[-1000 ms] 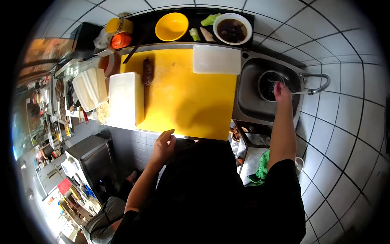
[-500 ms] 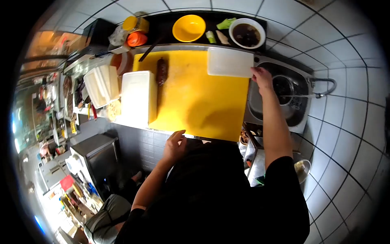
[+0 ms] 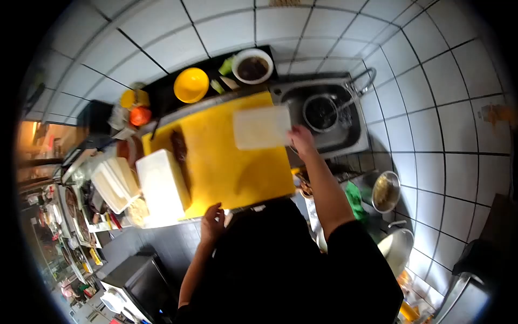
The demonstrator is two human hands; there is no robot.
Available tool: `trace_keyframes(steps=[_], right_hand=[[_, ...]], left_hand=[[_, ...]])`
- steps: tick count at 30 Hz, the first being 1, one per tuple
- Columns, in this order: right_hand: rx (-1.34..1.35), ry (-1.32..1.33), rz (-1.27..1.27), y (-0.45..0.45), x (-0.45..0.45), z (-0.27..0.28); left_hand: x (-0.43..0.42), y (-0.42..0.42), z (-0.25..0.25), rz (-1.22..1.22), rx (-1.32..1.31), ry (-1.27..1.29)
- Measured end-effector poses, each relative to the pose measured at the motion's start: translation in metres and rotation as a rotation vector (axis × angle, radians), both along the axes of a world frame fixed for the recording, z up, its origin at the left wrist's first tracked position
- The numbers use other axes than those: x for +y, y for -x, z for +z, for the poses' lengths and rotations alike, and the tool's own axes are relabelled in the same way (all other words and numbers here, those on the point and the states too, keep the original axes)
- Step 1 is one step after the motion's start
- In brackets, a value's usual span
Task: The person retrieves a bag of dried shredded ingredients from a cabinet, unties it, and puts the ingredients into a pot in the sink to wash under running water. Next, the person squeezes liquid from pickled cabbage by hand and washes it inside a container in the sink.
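My right hand (image 3: 302, 139) grips the right edge of a translucent white plastic lid (image 3: 261, 127), flat and rectangular, over the right part of the yellow cutting board (image 3: 226, 181). My left hand (image 3: 213, 222) is by the board's front edge, fingers loosely bent and apart, with nothing in it. On the board's left side stands a white rectangular container (image 3: 162, 181). Behind it lies a dark, long, sausage-like piece of food (image 3: 178, 144). A dark, thin handle-like object (image 3: 155, 129) rests at the board's back left corner.
A sink (image 3: 353, 137) with a round pot (image 3: 320, 113) adjoins the board on the right. Along the back stand a yellow bowl (image 3: 191, 85) and a white bowl of dark liquid (image 3: 252, 68). More white containers (image 3: 115, 183) stand at left.
My view has turned to the right, so the counter appears tilted and shifted left. The lid in my right hand has come nearer to me over the board. My left hand remains at the front edge.
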State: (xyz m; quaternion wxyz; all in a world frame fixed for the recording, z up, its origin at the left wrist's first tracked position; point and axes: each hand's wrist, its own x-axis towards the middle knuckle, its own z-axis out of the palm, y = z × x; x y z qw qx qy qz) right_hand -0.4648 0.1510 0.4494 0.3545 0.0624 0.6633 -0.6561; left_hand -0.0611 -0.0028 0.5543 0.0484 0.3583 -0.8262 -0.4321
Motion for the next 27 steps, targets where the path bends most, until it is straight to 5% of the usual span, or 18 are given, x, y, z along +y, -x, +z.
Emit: trace_keyframes(steps=[4, 6, 7, 8, 9, 11, 18, 23, 27], right_hand=[[-0.101, 0.277, -0.068, -0.041, 0.019, 0.040], [-0.113, 0.302, 0.011, -0.044, 0.036, 0.004], [0.006, -0.071, -0.009, -0.051, 0.036, 0.011], [0.177, -0.495, 0.051, -0.061, 0.027, 0.041], [0.213, -0.533, 0.094, -0.051, 0.040, 0.005], [0.026, -0.146, -0.013, -0.066, 0.035, 0.044], [-0.113, 0.327, 0.146, -0.126, -0.016, 0.127], [-0.017, 0.440, 0.220, -0.176, -0.052, 0.189], [-0.050, 0.429, 0.353, -0.172, -0.040, 0.264]], left_hand=[[-0.021, -0.008, -0.015, -0.120, 0.152, 0.027], [-0.032, -0.009, -0.031, -0.104, 0.185, -0.070], [-0.032, 0.000, -0.015, -0.056, 0.114, -0.162], [-0.034, 0.008, -0.003, -0.191, 0.175, 0.128], [-0.037, 0.014, 0.010, -0.237, 0.171, 0.228], [-0.042, 0.023, 0.043, -0.356, 0.210, 0.393], [-0.055, 0.048, 0.103, -0.563, 0.224, 1.037], [-0.091, 0.027, 0.134, -0.528, 0.263, 1.215], [-0.133, -0.006, 0.225, -0.337, 0.473, 1.365]])
